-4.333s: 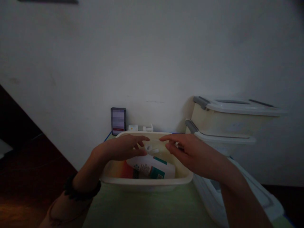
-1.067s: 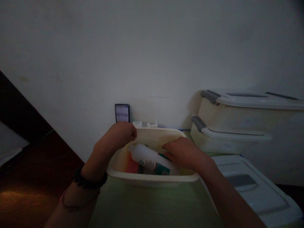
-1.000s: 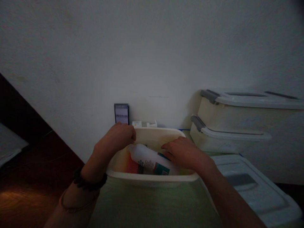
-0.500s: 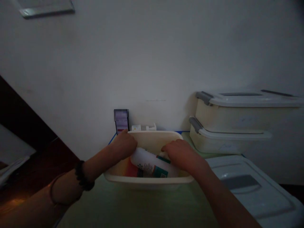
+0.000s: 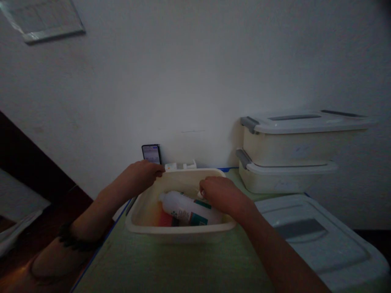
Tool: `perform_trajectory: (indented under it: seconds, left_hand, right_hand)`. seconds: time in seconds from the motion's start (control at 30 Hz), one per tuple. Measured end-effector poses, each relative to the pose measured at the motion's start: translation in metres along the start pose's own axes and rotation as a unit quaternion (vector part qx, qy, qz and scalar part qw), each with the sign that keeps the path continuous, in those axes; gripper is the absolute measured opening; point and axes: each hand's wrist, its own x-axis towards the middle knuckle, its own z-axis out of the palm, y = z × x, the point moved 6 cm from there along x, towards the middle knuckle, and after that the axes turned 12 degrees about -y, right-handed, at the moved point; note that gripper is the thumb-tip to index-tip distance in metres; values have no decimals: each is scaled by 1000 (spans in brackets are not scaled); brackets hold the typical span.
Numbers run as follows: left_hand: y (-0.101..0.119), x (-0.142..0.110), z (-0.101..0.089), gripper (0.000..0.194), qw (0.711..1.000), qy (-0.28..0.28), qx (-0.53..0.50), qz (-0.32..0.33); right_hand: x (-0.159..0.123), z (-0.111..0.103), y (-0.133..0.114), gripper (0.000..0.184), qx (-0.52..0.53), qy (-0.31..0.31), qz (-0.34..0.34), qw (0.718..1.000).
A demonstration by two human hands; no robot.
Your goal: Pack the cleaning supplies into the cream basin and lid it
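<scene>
A cream plastic tub [image 5: 180, 234] stands on the green tabletop [image 5: 171, 268]. A white bottle [image 5: 181, 207] with a teal and orange label lies on its side inside it. My left hand [image 5: 142, 173] is at the tub's back left corner, with its fingers curled over the rim. My right hand [image 5: 218, 193] is down inside the tub with its fingers closed, resting on the bottle's far end. A small white bit shows at its fingertips, and I cannot make out what it is.
A phone [image 5: 151, 153] leans against the wall behind the tub, with small white items [image 5: 181, 166] beside it. Two lidded bins [image 5: 293, 142] are stacked at the right. A grey-white lid [image 5: 308, 232] lies in front of them. Dark floor [image 5: 36, 211] lies to the left.
Four seconds ago both hands hovered above the tub around a small white thing. Since then the right hand went down onto the bottle and the left moved to the tub's back rim.
</scene>
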Motion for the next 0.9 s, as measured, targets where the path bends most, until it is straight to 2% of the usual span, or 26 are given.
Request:
perform_trajectory:
  seconds: [0.1, 0.17, 0.23, 0.33, 0.43, 0.53, 0.6, 0.67, 0.73, 0.8, 0.9]
  left_hand:
    - [-11, -3, -5, 34, 993, 42, -109, 9]
    - [-17, -6, -5, 33, 978, 74, -194, 22]
    - [-20, -7, -3, 34, 962, 92, -256, 33]
    - [-18, -5, 6, 36, 947, 77, -308, 49]
    - [-12, 0, 15, 47, 936, 45, -341, 74]
    - [-10, 4, 20, 53, 930, 71, -352, 80]
    - [-8, 5, 24, 43, 932, 93, -341, 85]
    - [-2, 4, 27, 26, 940, 100, -311, 100]
    - [4, 4, 28, 14, 948, 102, -278, 116]
    - [6, 8, 24, 13, 955, 119, -248, 113]
    - [2, 25, 8, 19, 962, 154, -205, 95]
  right_hand:
    - [-9, -17, 5, 20, 68, 34, -62, 995]
    - [-24, -38, 13, 18, 185, 98, -114, 971]
    - [-41, -56, 27, 18, 251, 162, -118, 947]
    - [-62, -68, 40, 21, 241, 171, -106, 949]
    - [-74, -73, 52, 22, 210, 199, -60, 955]
    - [-79, -74, 64, 23, 173, 238, 1, 956]
    - [-76, -73, 70, 22, 149, 248, 27, 957]
    - [-67, -64, 73, 21, 145, 202, 30, 968]
    - [-55, -48, 75, 20, 150, 107, 26, 983]
    - [-44, -33, 78, 20, 154, 30, 34, 987]
    - [-33, -18, 86, 16, 142, -20, 63, 988]
